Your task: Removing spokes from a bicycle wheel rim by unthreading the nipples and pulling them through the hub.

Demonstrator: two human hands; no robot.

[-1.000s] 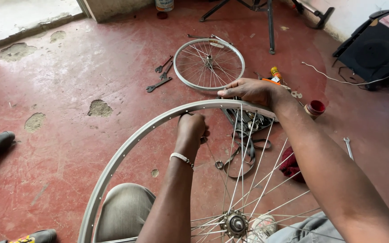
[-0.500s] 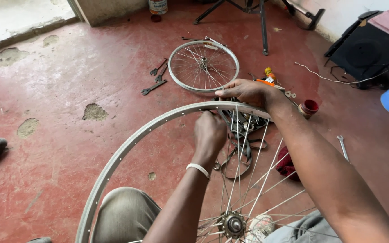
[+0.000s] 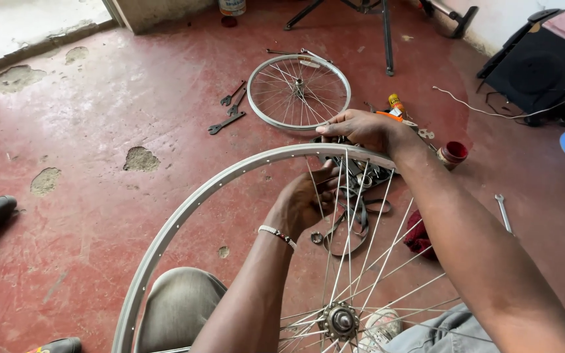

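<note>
Head view: a large silver wheel rim is held upright over the knees, its hub low. The right hand is closed over the rim's top edge. The left hand, raised since a second ago, is now pinched on a spoke inside the rim. A smaller wheel and wrenches are noted on the red floor.

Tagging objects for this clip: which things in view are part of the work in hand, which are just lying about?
In hand:
left hand pinching a spoke inside the rim
right hand on top of the big wheel rim
hub

Lying about:
small wheel
wrenches
lone spanner
red cup
red rag
black case
</note>
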